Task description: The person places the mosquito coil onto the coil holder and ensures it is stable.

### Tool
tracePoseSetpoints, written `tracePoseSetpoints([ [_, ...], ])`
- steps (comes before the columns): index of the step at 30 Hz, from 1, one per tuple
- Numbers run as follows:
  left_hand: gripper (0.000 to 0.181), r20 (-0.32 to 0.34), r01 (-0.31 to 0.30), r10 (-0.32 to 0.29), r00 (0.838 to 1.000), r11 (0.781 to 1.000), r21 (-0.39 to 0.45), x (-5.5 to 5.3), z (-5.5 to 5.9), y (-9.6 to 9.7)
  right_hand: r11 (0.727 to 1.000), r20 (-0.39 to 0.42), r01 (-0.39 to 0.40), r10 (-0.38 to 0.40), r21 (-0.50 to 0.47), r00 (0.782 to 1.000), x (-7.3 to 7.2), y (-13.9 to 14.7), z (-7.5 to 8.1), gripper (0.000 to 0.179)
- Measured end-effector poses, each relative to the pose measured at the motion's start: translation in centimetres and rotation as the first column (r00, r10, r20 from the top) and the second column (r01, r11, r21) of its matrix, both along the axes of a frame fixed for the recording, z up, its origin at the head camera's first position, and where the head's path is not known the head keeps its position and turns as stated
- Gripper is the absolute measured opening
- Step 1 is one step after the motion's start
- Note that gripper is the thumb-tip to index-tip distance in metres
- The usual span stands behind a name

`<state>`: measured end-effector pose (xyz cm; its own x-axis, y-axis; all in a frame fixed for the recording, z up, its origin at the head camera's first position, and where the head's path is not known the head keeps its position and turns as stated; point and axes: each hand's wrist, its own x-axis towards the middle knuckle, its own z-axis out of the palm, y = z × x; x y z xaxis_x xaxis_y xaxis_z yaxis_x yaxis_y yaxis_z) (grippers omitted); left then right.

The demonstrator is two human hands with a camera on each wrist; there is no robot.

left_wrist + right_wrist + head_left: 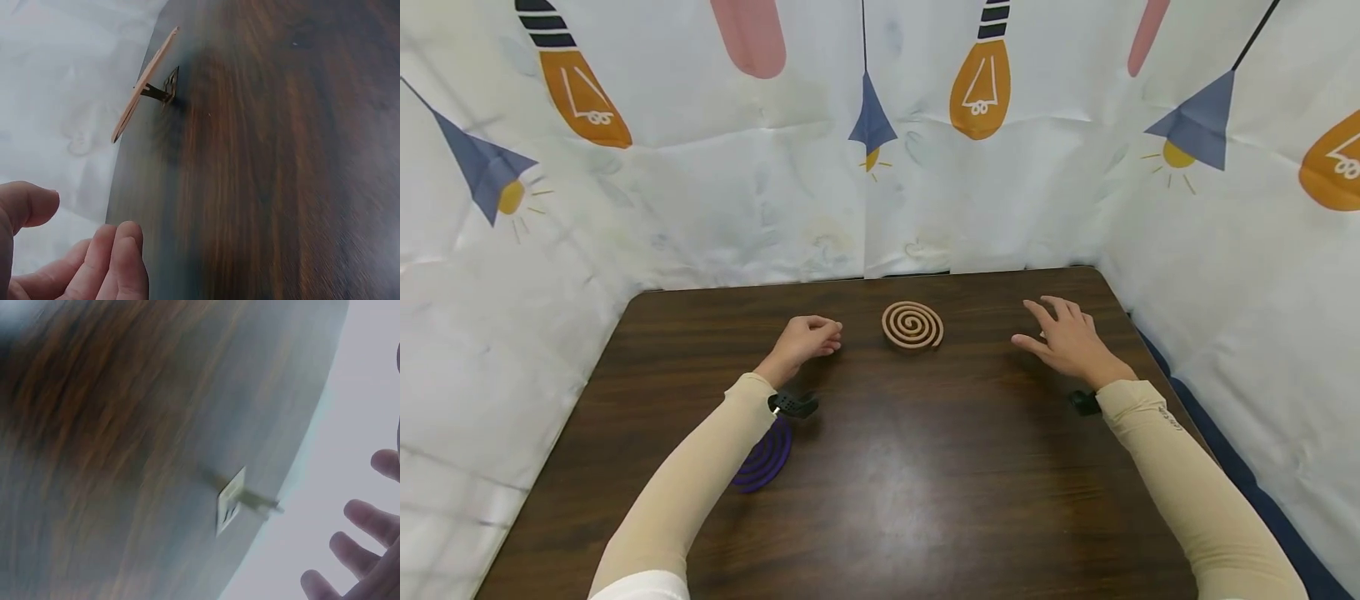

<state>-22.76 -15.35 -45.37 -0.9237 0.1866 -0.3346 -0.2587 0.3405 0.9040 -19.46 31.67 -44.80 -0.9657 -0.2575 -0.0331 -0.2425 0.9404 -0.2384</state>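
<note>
Head view: nearest, a purple coil point(767, 458) lies on the dark wooden table point(887, 517), partly hidden beneath the left sleeve point(688, 475). Judged risk: a low forearm passing over it could drag it out of place. Farther on, the left hand point(808, 337) holds nothing; its thumb stands apart from loosely bent fingers. The right hand point(1071, 337) is likewise unloaded, fingers spread. Near it, the right wrist view records a small stand point(230, 501) on the table, blurred, with a prong rising from a flat base; no finger is seen touching it. Judged risk: a careless sweep could topple it, the base being small. Between the hands, toward the far edge, a tan coil point(912, 325) sits raised on a dark stand point(169, 94). Judged risk: a knock on its overhanging rim could tip it off so narrow a support. Beyond hangs a lamp-printed white curtain point(760, 192).
</note>
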Motion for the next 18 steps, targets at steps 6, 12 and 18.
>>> tracePoseSetpoints([
  [6, 0.048, -0.009, 0.032, -0.033, 0.999, 0.998, -0.063, 0.8, 0.0, -1.5, 1.000, -0.004, 0.017, -0.017, 0.004, 1.000, 0.2, 1.4, 0.0, 0.081],
  [12, 0.045, -0.019, 0.070, -0.072, 0.997, 0.991, -0.113, 1.6, 0.7, -2.4, 1.000, -0.004, 0.021, -0.021, 0.012, 1.000, 0.3, 2.6, -0.2, 0.083],
  [18, 0.045, -0.045, 0.098, -0.108, 0.993, 0.979, -0.176, 2.4, 1.3, -3.2, 0.999, 0.008, 0.028, -0.029, 0.026, 1.000, 0.7, 3.3, -0.2, 0.082],
])
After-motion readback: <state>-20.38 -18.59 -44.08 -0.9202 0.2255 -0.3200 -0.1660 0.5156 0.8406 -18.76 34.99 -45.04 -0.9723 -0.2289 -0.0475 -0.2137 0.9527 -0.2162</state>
